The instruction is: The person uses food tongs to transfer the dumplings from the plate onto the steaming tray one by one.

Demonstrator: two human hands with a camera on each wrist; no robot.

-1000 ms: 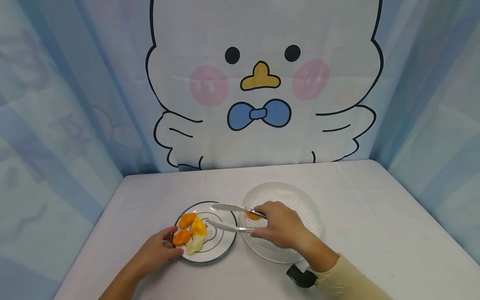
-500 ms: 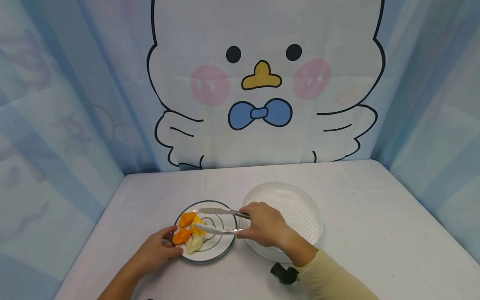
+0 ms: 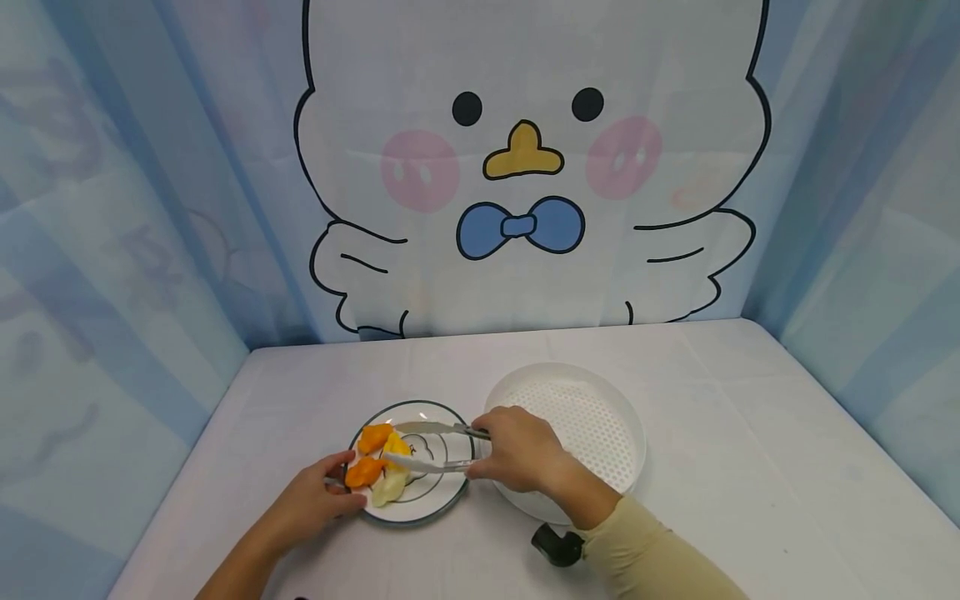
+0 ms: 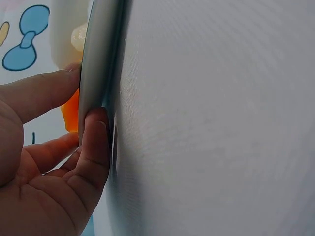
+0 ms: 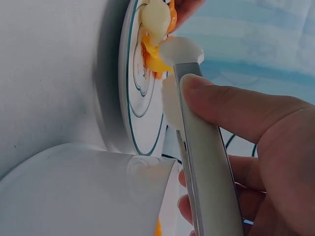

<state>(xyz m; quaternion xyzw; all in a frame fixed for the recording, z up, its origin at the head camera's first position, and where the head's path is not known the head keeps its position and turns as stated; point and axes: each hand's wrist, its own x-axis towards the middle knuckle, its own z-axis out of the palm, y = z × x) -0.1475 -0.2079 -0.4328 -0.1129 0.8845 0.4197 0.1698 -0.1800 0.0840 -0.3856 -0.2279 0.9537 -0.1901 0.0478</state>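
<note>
My left hand [image 3: 311, 504] grips the left rim of a white plate [image 3: 444, 493] with green rings. In the left wrist view, the thumb is over the rim and fingers are beneath it. Several glossy, soft-looking food pieces lie on the plate's left half: orange pieces [image 3: 363, 473], a yellow one [image 3: 396, 447] and a pale one [image 3: 389, 488]. My right hand [image 3: 525, 450] holds metal tongs [image 3: 442, 467] with pale tips. Their arms are spread, with the tips over the plate around the yellow piece; whether they touch it I cannot tell.
A white round pan [image 3: 611, 425] with a dimpled base stands right of the plate, under my right forearm. Its black handle [image 3: 557, 546] points toward me. In the right wrist view, a bit of orange [image 5: 158, 228] shows inside the pan. A printed curtain [image 3: 525, 275] hangs behind the table.
My right hand has moved left with the tongs, from over the pan to the food on the plate. The orange piece in the pan is now hidden in the head view. My left hand stays put.
</note>
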